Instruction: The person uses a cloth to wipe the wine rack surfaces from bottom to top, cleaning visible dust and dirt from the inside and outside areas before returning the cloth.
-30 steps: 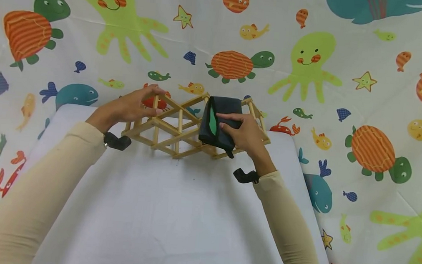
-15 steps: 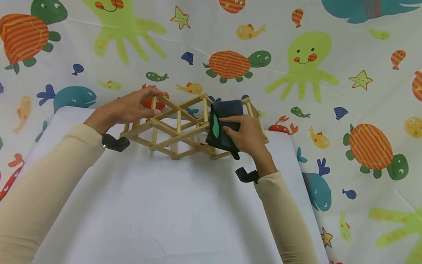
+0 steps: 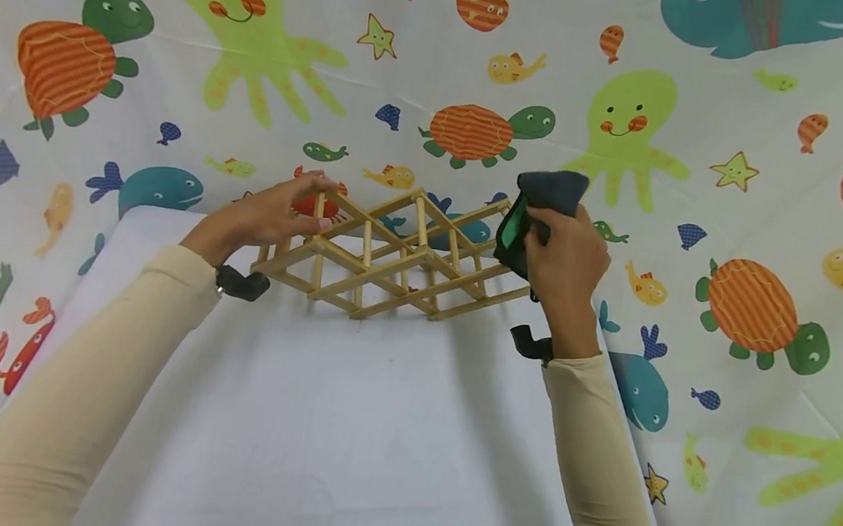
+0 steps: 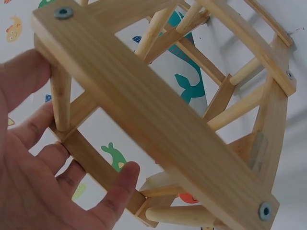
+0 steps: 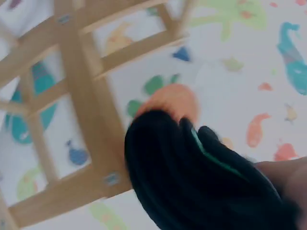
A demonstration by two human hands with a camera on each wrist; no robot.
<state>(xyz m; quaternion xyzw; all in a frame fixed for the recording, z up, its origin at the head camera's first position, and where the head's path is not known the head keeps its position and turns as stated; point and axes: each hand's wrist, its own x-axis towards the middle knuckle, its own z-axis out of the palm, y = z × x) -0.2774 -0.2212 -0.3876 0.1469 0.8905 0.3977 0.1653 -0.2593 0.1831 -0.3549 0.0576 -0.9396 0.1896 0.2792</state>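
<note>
A folding wooden lattice rack with bolted slats and round dowels stands at the back of the white table. At its left end, my left hand grips the frame, its fingers around an end dowel in the left wrist view. My right hand pinches a dark folded cloth that has a green strip along one side. This cloth is at the rack's right end, partly covering it in the head view. Blurred dark folds of the cloth fill the lower part of the right wrist view, beside the slats.
The white-covered table extends in front of the rack toward me. Behind and around it hangs a white curtain printed with sea animals. A black strap mount sits at my right wrist.
My right hand has moved right and up with the dark cloth, from the rack's right half to its right end. The left hand keeps its place on the rack.
</note>
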